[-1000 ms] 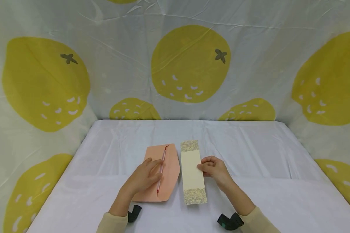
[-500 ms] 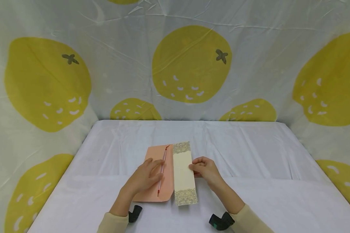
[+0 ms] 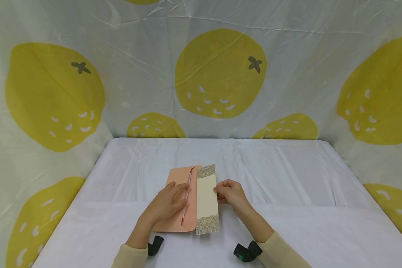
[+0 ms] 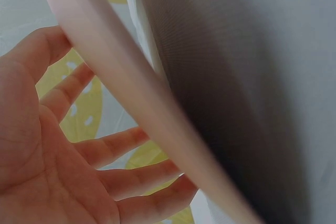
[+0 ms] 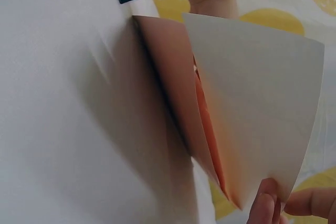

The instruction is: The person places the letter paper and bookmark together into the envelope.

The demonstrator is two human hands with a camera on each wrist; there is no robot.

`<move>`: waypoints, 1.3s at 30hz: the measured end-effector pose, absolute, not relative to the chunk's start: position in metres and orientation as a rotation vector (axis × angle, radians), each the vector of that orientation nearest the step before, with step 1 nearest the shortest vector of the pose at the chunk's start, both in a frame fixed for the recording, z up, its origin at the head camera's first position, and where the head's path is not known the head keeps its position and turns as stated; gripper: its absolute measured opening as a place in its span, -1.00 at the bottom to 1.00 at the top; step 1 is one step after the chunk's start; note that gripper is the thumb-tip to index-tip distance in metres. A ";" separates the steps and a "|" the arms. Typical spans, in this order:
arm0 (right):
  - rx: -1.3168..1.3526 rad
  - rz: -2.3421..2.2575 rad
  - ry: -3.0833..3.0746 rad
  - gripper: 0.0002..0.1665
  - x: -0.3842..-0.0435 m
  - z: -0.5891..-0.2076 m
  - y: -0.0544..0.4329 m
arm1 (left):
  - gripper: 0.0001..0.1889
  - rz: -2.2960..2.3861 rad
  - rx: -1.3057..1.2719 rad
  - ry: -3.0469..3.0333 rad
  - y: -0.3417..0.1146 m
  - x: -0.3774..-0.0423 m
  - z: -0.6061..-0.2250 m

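A salmon-pink envelope (image 3: 190, 221) lies before me in the head view, its pointed flap side toward the right. My left hand (image 3: 167, 201) rests on it with the fingers spread; in the left wrist view, the fingertips touch the envelope (image 4: 136, 93). Between thumb and fingers, my right hand (image 3: 232, 194) pinches the right edge of a long cream card (image 3: 206, 195) with lacy patterned ends. This card stands tilted over the envelope's right part, hiding the flap. From the right wrist, its plain back (image 5: 257, 87) shows beside the envelope's gaping mouth (image 5: 210, 129).
A slim white line with red ends (image 3: 186, 197) runs along the envelope; whether it is an object or the opening cannot be told. White cloth (image 3: 288, 171) covers the table, with a lemon-print curtain (image 3: 140, 74) behind and at the sides. Black wrist mounts (image 3: 248, 252) sit near each sleeve.
My right hand has moved left with the card, from beside the envelope to over its flap. The left hand stays in place on the envelope.
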State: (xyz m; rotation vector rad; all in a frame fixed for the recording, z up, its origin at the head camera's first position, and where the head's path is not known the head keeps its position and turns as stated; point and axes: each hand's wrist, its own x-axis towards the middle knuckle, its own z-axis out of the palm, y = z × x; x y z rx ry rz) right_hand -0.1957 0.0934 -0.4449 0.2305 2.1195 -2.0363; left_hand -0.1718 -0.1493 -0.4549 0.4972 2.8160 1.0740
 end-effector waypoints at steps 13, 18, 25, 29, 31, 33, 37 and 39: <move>0.216 -2.050 2.132 -0.91 -0.201 -0.447 0.082 | -0.51 1.061 0.493 2.830 -0.149 -0.172 -0.456; 0.219 -2.040 2.173 -0.93 -0.201 -0.449 0.077 | -0.51 1.077 0.510 2.818 -0.149 -0.172 -0.455; 0.216 -1.965 2.239 -0.92 -0.202 -0.449 0.071 | -0.51 1.065 0.512 2.825 -0.150 -0.173 -0.457; 0.194 -1.907 2.293 -0.93 -0.203 -0.451 0.068 | -0.51 1.066 0.502 2.825 -0.150 -0.174 -0.459; 0.172 -1.870 2.342 -0.94 -0.204 -0.452 0.067 | -0.52 1.067 0.502 2.826 -0.150 -0.175 -0.460; 0.156 -1.827 2.404 -0.95 -0.204 -0.453 0.067 | -0.52 1.065 0.505 2.828 -0.150 -0.175 -0.460; 0.074 -1.777 2.503 -0.94 -0.203 -0.453 0.068 | -0.52 1.046 0.513 2.839 -0.150 -0.174 -0.459; 0.026 -1.751 2.543 -0.93 -0.204 -0.452 0.068 | -0.51 1.038 0.511 2.842 -0.150 -0.174 -0.459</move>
